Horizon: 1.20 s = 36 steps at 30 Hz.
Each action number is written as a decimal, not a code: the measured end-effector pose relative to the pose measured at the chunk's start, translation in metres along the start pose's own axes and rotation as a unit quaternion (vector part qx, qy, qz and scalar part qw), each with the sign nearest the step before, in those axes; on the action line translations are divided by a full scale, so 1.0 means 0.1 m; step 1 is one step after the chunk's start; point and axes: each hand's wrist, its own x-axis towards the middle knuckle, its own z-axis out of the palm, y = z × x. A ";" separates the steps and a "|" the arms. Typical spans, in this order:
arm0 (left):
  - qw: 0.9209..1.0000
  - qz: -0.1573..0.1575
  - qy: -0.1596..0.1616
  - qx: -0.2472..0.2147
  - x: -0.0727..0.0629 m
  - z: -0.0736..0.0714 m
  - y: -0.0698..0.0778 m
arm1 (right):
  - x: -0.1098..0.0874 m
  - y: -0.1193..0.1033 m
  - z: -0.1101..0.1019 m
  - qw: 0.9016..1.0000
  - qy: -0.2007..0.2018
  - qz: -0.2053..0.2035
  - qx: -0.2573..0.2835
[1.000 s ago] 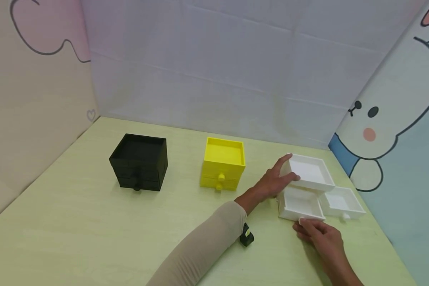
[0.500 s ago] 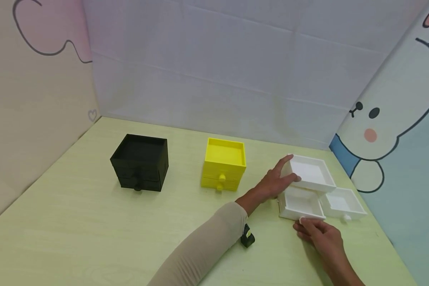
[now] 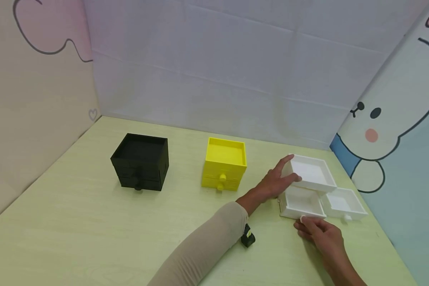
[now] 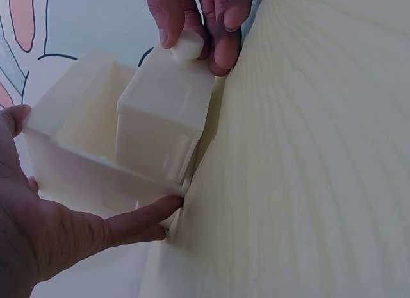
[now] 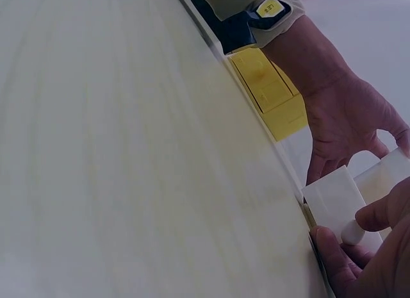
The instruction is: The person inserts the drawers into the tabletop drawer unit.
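Note:
In the head view, a white drawer cabinet (image 3: 312, 171) stands at the table's right side. Its drawer (image 3: 304, 201) juts out from the front, with nothing seen inside. My left hand (image 3: 273, 182) grips the cabinet's left side, with one digit over the top rim and another along the lower side in the left wrist view. The right hand (image 3: 319, 236) pinches the drawer's round white knob (image 4: 188, 46) between thumb and fingers. A second white drawer (image 3: 344, 203), with a knob on its front, lies just right of the cabinet.
A yellow drawer cabinet (image 3: 224, 163) stands left of the white one, and a black drawer cabinet (image 3: 141, 161) farther left. Patterned cloth walls (image 3: 218, 71) enclose the table's back and sides. A black wrist device (image 3: 248, 237) shows beside my left sleeve (image 3: 207, 242).
The pinched drawer has slid very slightly inward toward the cabinet, with my right hand following. My left hand has kept its hold.

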 end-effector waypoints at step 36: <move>1.000 -0.002 0.000 0.020 0.00 0.00 0.00 | 0.14 0.02 0.03 1.000 0.004 -0.020 0.016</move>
